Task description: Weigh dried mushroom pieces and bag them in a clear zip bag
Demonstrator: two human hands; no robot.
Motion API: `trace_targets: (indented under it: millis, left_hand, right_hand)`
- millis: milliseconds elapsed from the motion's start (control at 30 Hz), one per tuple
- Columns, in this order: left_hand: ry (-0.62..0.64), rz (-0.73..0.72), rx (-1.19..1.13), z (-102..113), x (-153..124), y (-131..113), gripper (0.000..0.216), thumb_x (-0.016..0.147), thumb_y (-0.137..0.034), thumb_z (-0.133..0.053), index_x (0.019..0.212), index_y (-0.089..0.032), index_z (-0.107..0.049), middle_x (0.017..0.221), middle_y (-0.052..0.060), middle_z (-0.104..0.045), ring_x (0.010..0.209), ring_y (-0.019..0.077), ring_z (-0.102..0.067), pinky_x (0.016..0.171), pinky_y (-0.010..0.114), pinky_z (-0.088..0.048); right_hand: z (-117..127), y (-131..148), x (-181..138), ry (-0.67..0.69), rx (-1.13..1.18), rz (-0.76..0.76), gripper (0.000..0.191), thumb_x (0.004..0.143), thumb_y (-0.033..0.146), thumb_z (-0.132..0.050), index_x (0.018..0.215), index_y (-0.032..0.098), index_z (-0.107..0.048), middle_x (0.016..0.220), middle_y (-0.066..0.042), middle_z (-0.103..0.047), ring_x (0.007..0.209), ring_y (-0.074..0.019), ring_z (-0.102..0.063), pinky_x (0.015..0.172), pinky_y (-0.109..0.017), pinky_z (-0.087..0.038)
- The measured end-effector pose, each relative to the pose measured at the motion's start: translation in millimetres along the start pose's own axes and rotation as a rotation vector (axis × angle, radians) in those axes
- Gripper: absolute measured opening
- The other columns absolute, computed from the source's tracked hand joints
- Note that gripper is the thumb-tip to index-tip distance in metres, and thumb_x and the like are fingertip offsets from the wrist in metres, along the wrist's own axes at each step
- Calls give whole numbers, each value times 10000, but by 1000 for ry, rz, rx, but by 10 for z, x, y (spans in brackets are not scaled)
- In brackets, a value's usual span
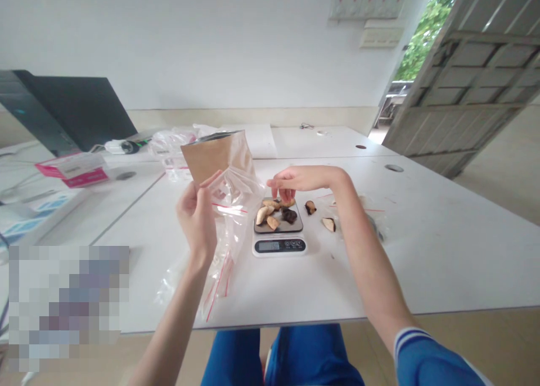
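Note:
My left hand point(197, 216) is raised above the white table point(442, 251) and grips a clear zip bag point(231, 206) with a red seal line, held open near its mouth. My right hand point(295, 182) hovers over a small digital kitchen scale point(279, 238), its fingertips pinched on a dried piece point(287, 196) just above the scale's dark platform. Several tan and dark dried pieces point(274, 212) lie on that platform. Two more pieces point(311, 207) rest on the table to the right of the scale.
A brown paper pouch point(208, 156) stands behind the zip bag, with more clear bags point(171, 147) behind it. A pink-and-white box point(73, 169) and a dark laptop screen point(80, 110) sit at the left. An open wooden door point(468, 82) is at the right.

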State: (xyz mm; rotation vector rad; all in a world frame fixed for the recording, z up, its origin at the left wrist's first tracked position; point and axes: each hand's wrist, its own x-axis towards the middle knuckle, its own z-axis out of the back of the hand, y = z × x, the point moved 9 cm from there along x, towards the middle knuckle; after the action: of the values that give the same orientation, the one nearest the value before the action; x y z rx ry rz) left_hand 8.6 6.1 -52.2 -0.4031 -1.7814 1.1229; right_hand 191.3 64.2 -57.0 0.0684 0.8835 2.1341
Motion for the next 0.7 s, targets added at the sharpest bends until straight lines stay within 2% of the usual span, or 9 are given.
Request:
trace_targets:
  millis: [67,133,200,300,400,533,700]
  left_hand:
    - [-29,36,34,-31,25,121,269,702,-216,-442,498,-206,-268,495,-45,-409,496,94,-409,456,213,-290]
    - [-40,50,93,-78,27,241,285,708,-217,-434,489,-207,-252,466,-57,-268,456,87,-299,432,227,-211]
    - [-17,75,122,-153,6,379,277,723,-226,-410,495,-210,-254,471,-53,-281,468,92,-320,442,227,-225]
    - [18,150,109,-235,-64,594,226,748,-252,-374,530,-212,-330,531,-28,-476,526,110,-445,473,219,-302]
    - [-22,204,116,-202,-139,719,202,766,-278,-360,587,-204,-416,649,4,-602,579,120,-500,514,218,-352]
    - [-109,185,123,-104,-178,733,255,786,-319,-356,660,-187,-534,709,20,-613,670,137,-531,603,229,-400]
    - [-149,213,72,-63,-174,802,266,784,-312,-366,725,-172,-585,713,15,-590,650,135,-522,588,233,-393]
  right_hand:
    - [45,-241,26,-45,-196,-246,479,840,574,-437,881,133,-620,819,-91,-661,742,-175,-616,688,-288,-464]
    - [49,-452,36,-33,-387,-495,426,816,523,-512,895,127,-648,853,-122,-673,791,-225,-634,678,-320,-470]
    - [-12,-551,89,0,-474,-629,379,780,476,-577,899,129,-670,852,-141,-676,828,-262,-638,664,-341,-479]
    - [-166,-583,254,46,-493,-657,295,727,397,-657,880,147,-690,825,-131,-680,855,-277,-636,667,-351,-492]
    - [-279,-637,369,99,-509,-687,178,666,290,-718,792,166,-703,755,-98,-680,828,-273,-644,663,-356,-504]
    - [-338,-667,399,156,-514,-687,97,647,242,-729,691,168,-685,672,-63,-663,789,-255,-645,672,-357,-509]
    - [-356,-607,339,193,-486,-626,186,636,276,-743,575,150,-622,527,-23,-576,747,-241,-634,685,-340,-505]
